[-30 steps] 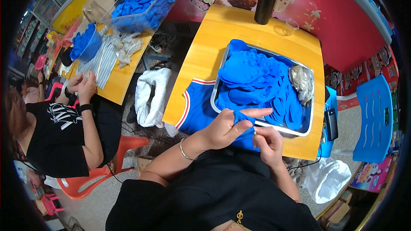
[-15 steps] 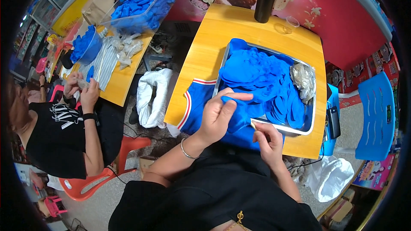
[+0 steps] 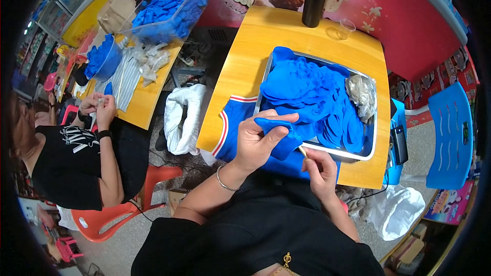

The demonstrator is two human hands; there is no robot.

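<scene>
- Currently my left hand [image 3: 250, 145], at the centre of the frame, grasps a blue fabric piece [image 3: 284, 148] between thumb and fingers.
- My right hand [image 3: 322, 174], just right of it, pinches a thin pale stick [image 3: 302, 150] between thumb and forefinger; its upper end meets the lower right edge of the fabric piece.
- Just above my hands, right of centre, a metal-rimmed tray [image 3: 340, 153] holds a heap of blue pieces [image 3: 302, 82], with a crumpled clear bag [image 3: 360, 97] at its right end.
- Under it I see the yellow wooden table [image 3: 245, 61]; a blue garment with red and white trim [image 3: 232, 128] lies over its lower left side.
- Toward the top of the frame, a black bottle [image 3: 315, 2] stands upright beside a clear cup [image 3: 346, 29].
- At the left of the frame, a co-worker's hands [image 3: 99, 107] are close together, near a blue bowl [image 3: 108, 69].
- At the far right stands a blue chair [image 3: 450, 133].
</scene>
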